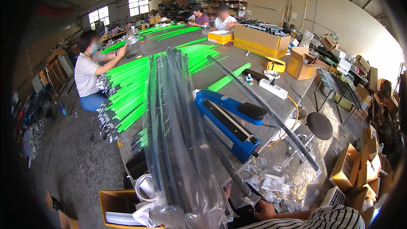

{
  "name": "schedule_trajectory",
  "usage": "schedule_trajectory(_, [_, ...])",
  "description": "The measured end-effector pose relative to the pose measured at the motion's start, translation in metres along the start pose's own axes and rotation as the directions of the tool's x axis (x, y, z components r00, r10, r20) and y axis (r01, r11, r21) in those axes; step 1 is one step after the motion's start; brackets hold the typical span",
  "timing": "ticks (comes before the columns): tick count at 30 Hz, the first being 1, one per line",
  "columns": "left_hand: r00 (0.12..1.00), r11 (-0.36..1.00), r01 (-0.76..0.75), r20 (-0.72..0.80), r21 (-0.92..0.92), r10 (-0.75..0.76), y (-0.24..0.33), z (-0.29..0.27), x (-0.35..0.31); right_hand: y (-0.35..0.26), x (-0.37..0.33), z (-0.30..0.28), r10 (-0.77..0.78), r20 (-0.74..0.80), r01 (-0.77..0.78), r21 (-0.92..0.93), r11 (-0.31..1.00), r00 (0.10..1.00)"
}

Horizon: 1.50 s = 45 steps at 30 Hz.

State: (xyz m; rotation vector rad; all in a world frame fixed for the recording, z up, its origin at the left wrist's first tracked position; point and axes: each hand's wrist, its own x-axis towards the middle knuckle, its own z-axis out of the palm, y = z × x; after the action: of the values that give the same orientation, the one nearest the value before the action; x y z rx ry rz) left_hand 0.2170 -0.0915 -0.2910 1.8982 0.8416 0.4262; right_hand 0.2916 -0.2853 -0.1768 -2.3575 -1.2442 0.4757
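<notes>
My right hand (265, 210) is at the lower edge, its fingers closed on the end of a clear plastic sleeve (251, 196). A long dark rod (231, 167) lies inside that sleeve. Of my left hand (227, 191) only a sliver of skin shows beside the rod; its fingers are hidden by plastic. Left of both hands, a bundle of long dark rods in clear sleeves (176, 144) stretches over the table's near edge. Beyond my right hand sits a blue hand-lever bag sealer (229, 123), its arm raised at an angle.
Bright green rods (135, 87) with dark ends are piled on the table (165, 41). Another sleeved rod (271, 118) slants past the sealer toward a round stool (319, 126). Plastic scraps (275, 182) and cardboard boxes (347, 166) cover the floor at right. Three people sit around the table.
</notes>
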Motion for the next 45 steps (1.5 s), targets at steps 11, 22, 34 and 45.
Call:
schedule_trajectory(11, [0.999,1.0,0.001,-0.041,-0.028,-0.002,-0.003,-0.005,-0.009,0.001,-0.002,0.002,-0.005,-0.004,0.005,0.032,0.999,1.0])
schedule_trajectory(22, [0.99,0.991,-0.06,-0.137,-0.116,0.043,0.012,-0.013,-0.006,0.014,0.002,0.013,-0.134,-0.089,0.142,0.089,0.986,0.987])
schedule_trajectory(34, [0.991,0.997,-0.077,-0.103,0.029,0.079,-0.012,0.002,-0.008,0.008,-0.003,0.001,-0.035,0.02,0.033,0.086,0.996,0.999])
schedule_trajectory(45, [0.973,0.984,-0.145,-0.193,-0.101,0.124,0.027,-0.013,-0.009,0.001,-0.005,-0.006,-0.046,-0.009,0.047,0.097,0.994,0.999])
